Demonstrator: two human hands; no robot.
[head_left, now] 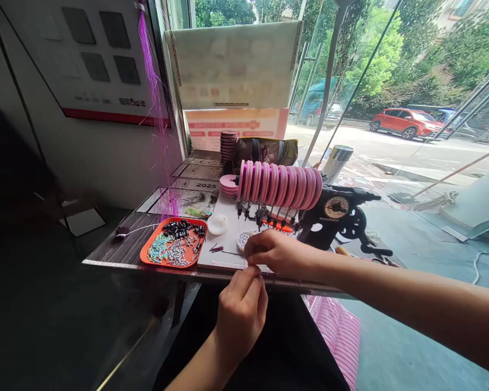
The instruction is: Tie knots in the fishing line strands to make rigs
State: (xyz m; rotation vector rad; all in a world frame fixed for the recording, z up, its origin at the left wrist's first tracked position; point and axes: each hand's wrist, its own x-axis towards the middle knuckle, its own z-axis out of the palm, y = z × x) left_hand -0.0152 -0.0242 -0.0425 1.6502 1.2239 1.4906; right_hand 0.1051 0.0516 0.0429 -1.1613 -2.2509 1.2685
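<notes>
My left hand (pixel 242 304) is closed in a pinch just in front of the table's front edge. Right above it, my right hand (pixel 275 252) pinches too, its fingertips almost touching those of the left. A faint, thin line (pixel 244 262) shows between the fingertips; its ends are hidden. Behind my right hand, a round white dish (pixel 241 241) holds small pale beads. Further back, a row of pink foam spools (pixel 279 184) sits on a black hand-cranked winder (pixel 342 214), with several thin wire guides below it.
On the left, an orange tray (pixel 144 255) holds black, teal and silver small parts. A white lump (pixel 217 224), dark short pieces (pixel 216 248) and an orange tool (pixel 277 226) lie nearby. Purple strands (pixel 150 65) hang at the left. Stacked spools (pixel 229 142) and a bag (pixel 264 149) stand behind.
</notes>
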